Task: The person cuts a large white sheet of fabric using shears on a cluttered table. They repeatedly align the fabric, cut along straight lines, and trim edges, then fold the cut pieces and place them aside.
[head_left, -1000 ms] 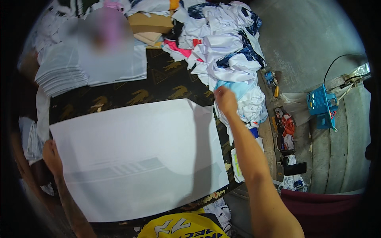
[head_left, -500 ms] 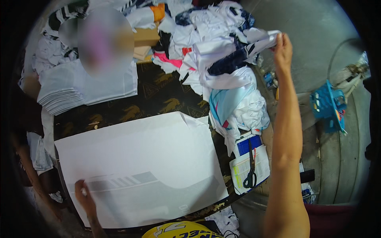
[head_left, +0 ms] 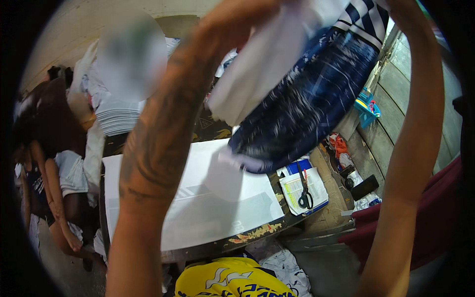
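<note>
From my remote feed, the garment (head_left: 307,99) hangs over the desk (head_left: 257,232), below the raised L hand (head_left: 242,17) & R hand (head_left: 400,6); swung too low, it could snag the scissors (head_left: 303,195) or shift the white sheet (head_left: 257,198). It's navy w/ pale streaks, a checked band (head_left: 363,20) up top & a blurred white panel (head_left: 267,69). B/c of blur & cropping, I can't tell how closed either grip is, tho the garment seems held.
</note>
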Available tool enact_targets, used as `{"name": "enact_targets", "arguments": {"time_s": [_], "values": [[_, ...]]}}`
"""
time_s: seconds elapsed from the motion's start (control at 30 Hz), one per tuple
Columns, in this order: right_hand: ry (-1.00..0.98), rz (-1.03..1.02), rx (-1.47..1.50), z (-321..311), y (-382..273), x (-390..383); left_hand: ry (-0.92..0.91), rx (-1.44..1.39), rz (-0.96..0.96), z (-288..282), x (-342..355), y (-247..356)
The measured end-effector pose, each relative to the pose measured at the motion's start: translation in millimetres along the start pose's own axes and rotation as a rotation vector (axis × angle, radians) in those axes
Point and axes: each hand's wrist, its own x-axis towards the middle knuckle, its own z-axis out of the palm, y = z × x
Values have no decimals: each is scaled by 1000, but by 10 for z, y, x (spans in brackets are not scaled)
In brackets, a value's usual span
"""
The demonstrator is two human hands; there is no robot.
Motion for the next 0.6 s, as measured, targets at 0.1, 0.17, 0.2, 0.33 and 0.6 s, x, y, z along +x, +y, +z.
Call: {"name": "enact_targets", "arguments": {"time_s": [0.1,0.17,0.2,0.33,0.6], "values": [[-186,56,-441,26,-109,-688,-90,109,-114,-507,250,449],[-492,123,-251,288,145,-1399,-163,247,-225,-1056,251,707],[-536,196,-182,413,290,-1762,-198,331,-295,-1365,203,850],[-472,298,137,484,809,-2989,-350,687,-604,-2526,-259,1658],[-714,566,18,359,784,-5080,-425,1286,-1003,-3294,-3188,3534]]}}
